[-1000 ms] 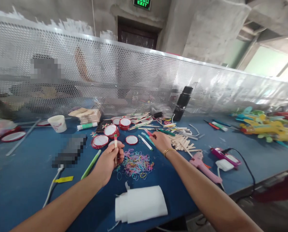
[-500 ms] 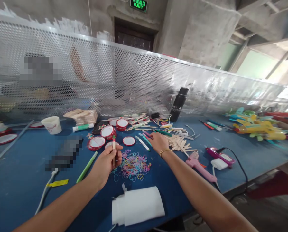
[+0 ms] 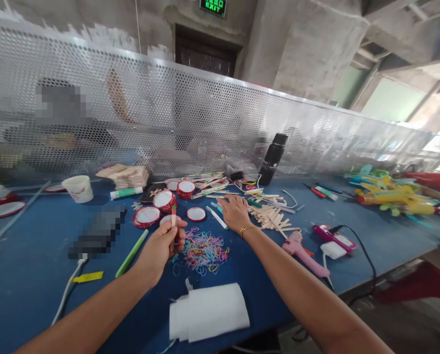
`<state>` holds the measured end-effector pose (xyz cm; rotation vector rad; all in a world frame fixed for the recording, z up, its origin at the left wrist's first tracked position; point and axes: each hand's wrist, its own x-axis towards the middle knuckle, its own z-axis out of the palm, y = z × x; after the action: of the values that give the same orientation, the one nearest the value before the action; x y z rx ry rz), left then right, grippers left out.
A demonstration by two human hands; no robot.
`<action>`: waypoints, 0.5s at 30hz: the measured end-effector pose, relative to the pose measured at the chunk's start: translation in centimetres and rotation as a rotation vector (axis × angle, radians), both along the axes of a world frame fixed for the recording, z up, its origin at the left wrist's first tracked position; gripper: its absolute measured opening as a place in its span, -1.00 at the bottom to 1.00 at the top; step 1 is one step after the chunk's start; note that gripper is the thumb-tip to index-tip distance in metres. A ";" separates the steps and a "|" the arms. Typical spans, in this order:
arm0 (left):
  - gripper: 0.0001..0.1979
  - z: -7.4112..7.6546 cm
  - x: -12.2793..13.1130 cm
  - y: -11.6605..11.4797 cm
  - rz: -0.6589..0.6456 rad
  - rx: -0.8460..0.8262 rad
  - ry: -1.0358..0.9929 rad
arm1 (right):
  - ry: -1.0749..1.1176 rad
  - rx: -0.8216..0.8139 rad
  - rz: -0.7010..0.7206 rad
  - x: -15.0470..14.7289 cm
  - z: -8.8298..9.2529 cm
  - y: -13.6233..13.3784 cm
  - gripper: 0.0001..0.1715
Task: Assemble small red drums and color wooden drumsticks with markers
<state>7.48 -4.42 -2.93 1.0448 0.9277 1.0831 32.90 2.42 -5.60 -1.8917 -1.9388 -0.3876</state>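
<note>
My left hand [image 3: 165,246] pinches a small wooden stick [image 3: 173,216] upright; its top end is coloured green and red. Past the loose rubber bands [image 3: 205,250], my right hand [image 3: 235,214] reaches over the markers, palm down, its fingertips near their far ends. Whether those fingers grip a marker is hidden. A white marker with a green tip [image 3: 217,218] lies just left of that hand. Plain wooden sticks [image 3: 269,217] are heaped to its right. Round red-rimmed pieces [image 3: 164,200] lie beyond my left hand.
A pink glue gun [image 3: 304,253] lies at the right, near a purple device [image 3: 334,238]. A folded white cloth [image 3: 209,312] is at the front. A black bottle [image 3: 274,160] stands by the perforated screen. At left are a paper cup [image 3: 77,189] and a green stick [image 3: 132,253].
My right hand has shifted slightly left over the markers, and its fingers look flatter. My left hand still holds the stick in nearly the same place.
</note>
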 end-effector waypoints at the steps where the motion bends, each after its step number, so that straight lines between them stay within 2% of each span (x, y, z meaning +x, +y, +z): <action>1: -0.84 0.0 0.0 -0.1 -0.001 -0.002 0.004 | -0.006 -0.004 0.003 -0.1 -0.1 0.2 -0.55; 8: -0.85 0.1 0.1 -0.1 0.000 -0.021 0.006 | -0.024 -0.027 0.023 0.2 -0.6 0.6 -0.60; 12: -0.85 0.0 0.1 0.1 -0.003 -0.023 0.007 | -0.022 -0.013 0.020 0.3 -0.5 0.8 -0.54; 15: -0.85 -0.1 0.1 -0.1 -0.011 -0.026 0.007 | -0.037 -0.052 0.074 0.1 -0.8 1.2 -0.50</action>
<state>7.58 -4.50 -3.04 1.0319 0.9383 1.0566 33.02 3.59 -6.44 -1.8508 -2.0549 -0.3561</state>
